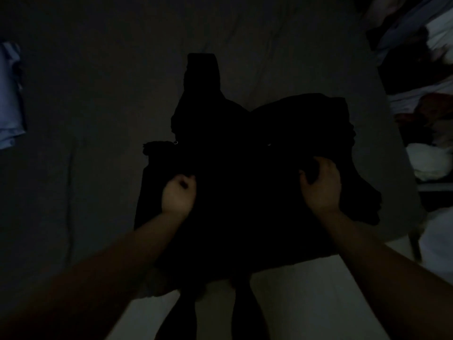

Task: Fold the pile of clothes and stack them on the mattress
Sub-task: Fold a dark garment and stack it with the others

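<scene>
Darkness swallows detail as we grip a black garment (235,182) spread on the grey mattress (98,119) (its kind unreadable), left hand (178,193) and right hand (321,185) each with fingers curled into the cloth.

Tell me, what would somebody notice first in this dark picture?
First, the big black garment spread in the middle of the grey mattress, with the left hand and right hand gripping it. Then the jumbled pile of clothes along the right edge.
</scene>
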`<state>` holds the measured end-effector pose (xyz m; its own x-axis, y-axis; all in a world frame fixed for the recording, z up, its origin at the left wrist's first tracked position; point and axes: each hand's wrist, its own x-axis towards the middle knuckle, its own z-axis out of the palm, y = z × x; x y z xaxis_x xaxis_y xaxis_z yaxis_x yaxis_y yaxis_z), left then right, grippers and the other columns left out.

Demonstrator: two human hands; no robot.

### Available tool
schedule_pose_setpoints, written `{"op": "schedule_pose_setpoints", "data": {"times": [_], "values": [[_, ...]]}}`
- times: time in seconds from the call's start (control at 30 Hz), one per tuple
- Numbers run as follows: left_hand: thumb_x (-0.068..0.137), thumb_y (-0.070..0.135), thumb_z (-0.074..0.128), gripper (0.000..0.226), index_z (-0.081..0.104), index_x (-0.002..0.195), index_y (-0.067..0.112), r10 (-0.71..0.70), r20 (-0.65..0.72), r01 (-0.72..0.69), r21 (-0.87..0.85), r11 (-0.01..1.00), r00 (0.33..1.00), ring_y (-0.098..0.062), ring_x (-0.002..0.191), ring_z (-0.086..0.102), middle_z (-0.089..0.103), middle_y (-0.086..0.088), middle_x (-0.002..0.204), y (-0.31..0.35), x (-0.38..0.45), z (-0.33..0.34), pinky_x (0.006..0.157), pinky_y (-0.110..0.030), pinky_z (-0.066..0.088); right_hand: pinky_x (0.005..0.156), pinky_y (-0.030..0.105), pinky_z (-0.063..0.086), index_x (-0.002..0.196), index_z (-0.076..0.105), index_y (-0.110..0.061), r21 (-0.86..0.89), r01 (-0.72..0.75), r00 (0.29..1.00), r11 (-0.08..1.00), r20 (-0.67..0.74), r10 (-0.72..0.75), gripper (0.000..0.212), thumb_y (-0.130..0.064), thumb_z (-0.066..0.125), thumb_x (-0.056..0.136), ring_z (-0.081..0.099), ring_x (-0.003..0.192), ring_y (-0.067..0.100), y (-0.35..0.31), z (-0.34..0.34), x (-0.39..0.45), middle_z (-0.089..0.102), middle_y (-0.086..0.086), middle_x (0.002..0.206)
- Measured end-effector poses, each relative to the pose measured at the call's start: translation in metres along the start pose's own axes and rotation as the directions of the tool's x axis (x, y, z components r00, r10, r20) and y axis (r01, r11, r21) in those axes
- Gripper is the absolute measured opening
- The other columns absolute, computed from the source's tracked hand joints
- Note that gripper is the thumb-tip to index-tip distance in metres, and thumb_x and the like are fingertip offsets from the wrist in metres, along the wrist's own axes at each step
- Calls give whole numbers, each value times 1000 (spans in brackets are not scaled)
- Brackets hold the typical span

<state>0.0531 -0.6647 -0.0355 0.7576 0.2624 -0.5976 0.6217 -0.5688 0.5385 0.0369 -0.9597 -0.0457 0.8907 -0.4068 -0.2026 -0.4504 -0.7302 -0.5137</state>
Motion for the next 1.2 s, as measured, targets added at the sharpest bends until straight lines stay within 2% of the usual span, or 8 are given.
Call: {"op": "schedule_pose_setpoints", "data": {"times": [0.13, 0.27, 0.47, 0.63, 0.73, 0.83, 0.97, 1.2], "values": [[94, 20, 51, 18, 62, 89, 6, 199, -114, -176, 188, 966, 973, -32, 96, 60, 65, -16, 90, 43, 91, -53, 73, -28, 41, 101, 38, 37, 128, 51, 1, 34, 69, 998, 997, -4, -69, 45, -22, 60, 90, 47, 121, 34, -40, 14, 49, 49, 23, 130], [91, 33, 57, 51, 48, 130, 2, 297, -71, -255, 353, 900, 952, -36, 122, 48, 53, -21, 131, 79, 146, -61, 100, -35, 38, 98, 39, 39, 129, 49, 3, -17, -47, 998, 999, -51, 46, 60, -39, 56, 87, 46, 121, 36, -43, 4, 124, 48, 23, 132], [81, 51, 65, 92, 22, 146, 3, 22, 3, -22, -108, 994, 1000, -28, 133, 40, 34, -12, 150, 147, 181, -26, 106, -30, 35, 104, 43, 34, 132, 45, 0, -318, -57, 997, 946, 30, 71, 61, -44, 53, 91, 42, 124, 42, -16, -21, 207, 45, 28, 133], [75, 46, 73, 88, 36, 142, 5, -18, 31, 20, -55, 998, 999, -28, 131, 42, 40, -14, 146, 167, 205, -6, 108, -32, 35, 108, 45, 35, 138, 43, -10, -347, 103, 857, 932, 507, 94, 110, -67, 79, 51, 46, 126, 34, -4, -16, 255, 49, 19, 137], [91, 27, 59, 51, 48, 133, 1, 93, -98, -86, 75, 993, 991, -32, 124, 49, 52, -20, 134, 160, 194, 2, 98, -33, 37, 101, 42, 41, 128, 54, -5, -371, 257, 786, 892, 618, 30, 64, -31, 78, 74, 55, 114, 35, -25, -26, 248, 57, 21, 126], [93, 16, 51, 47, 42, 137, 0, 111, -460, -175, -98, 980, 881, -27, 127, 47, 50, -18, 136, 146, 182, -21, 104, -25, 32, 92, 41, 43, 124, 58, 1, -377, 178, 906, 909, 422, -2, 37, -8, 59, 88, 56, 111, 40, -35, -53, 248, 58, 26, 123], [98, 37, 42, 61, 24, 146, 3, -8, -684, -127, -148, 981, 729, -22, 139, 29, 30, -13, 151, 123, 169, -72, 110, -17, 13, 84, 43, 46, 108, 63, 5, -257, 16, 1000, 966, -4, -18, 51, -31, 45, 77, 58, 103, 44, -62, -79, 247, 59, 32, 112], [93, 41, 51, 75, 19, 145, -2, -251, -367, 146, -291, 946, 896, -33, 137, 33, 31, -20, 149, 96, 181, -74, 113, -32, 26, 109, 44, 30, 138, 42, -7, -258, -88, 996, 962, -30, 83, 67, -37, 59, 80, 34, 131, 40, -82, -38, 264, 36, 28, 140]]}}
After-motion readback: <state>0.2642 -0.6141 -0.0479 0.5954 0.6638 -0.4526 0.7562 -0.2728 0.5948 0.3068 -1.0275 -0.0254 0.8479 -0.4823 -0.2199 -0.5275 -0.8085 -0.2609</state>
